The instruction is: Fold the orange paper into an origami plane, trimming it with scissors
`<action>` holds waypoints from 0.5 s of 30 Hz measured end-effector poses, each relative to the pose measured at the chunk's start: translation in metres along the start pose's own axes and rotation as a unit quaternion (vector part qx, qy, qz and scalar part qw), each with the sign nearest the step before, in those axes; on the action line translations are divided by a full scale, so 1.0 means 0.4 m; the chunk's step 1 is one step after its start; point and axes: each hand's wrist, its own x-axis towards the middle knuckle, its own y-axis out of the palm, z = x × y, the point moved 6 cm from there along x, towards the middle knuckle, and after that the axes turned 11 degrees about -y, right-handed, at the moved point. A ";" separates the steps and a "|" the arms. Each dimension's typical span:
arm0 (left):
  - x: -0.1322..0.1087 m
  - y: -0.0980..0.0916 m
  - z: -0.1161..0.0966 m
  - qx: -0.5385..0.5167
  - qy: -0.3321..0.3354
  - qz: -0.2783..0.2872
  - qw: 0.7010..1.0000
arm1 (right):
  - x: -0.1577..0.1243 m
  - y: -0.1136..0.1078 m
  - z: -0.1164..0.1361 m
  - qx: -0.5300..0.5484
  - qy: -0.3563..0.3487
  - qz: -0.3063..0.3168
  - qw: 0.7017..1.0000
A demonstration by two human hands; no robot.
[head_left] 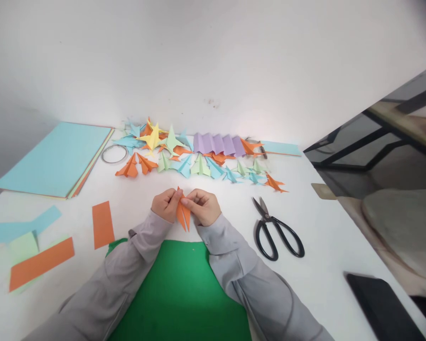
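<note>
Both hands grip one small piece of folded orange paper (183,217), narrow and pointed, over the table's middle. My left hand (166,204) pinches its left edge near the top. From the other side, my right hand (203,206) presses its thumb on the paper's upper part. Two slim points of the paper hang down toward me. Beneath my forearms lies a green sheet (184,289). Behind my hands stand several folded paper planes, among them an orange one (128,166) and a pale green one (200,166).
Black-handled scissors (270,227) lie open at the right, near a dark phone-like slab (386,305). Colored sheets (53,158) are stacked at the back left, with an orange strip (102,225) in front. A pleated purple paper (218,144) and a tape-like ring (114,154) sit farther back.
</note>
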 end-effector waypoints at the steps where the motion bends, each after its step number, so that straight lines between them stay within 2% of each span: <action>1: 0.000 -0.002 -0.002 -0.007 0.001 -0.007 1.000 | -0.002 0.006 0.005 -0.009 0.001 0.017 1.000; 4: -0.002 -0.004 -0.010 -0.032 -0.002 -0.017 0.999 | -0.008 0.021 0.021 -0.045 0.002 0.063 0.997; 6: -0.003 -0.001 -0.010 -0.063 -0.023 -0.011 0.998 | -0.008 0.019 0.030 -0.065 -0.006 0.065 0.996; 10: -0.006 0.024 0.012 -0.135 -0.103 0.051 0.984 | -0.001 0.006 0.029 -0.072 -0.022 0.048 0.996; 12: -0.007 0.036 0.015 -0.137 -0.100 0.077 0.983 | 0.000 0.000 0.022 -0.065 -0.027 0.045 0.997; 15: -0.008 0.037 0.013 -0.112 -0.065 0.068 0.989 | -0.001 -0.001 0.016 -0.050 -0.032 0.040 0.997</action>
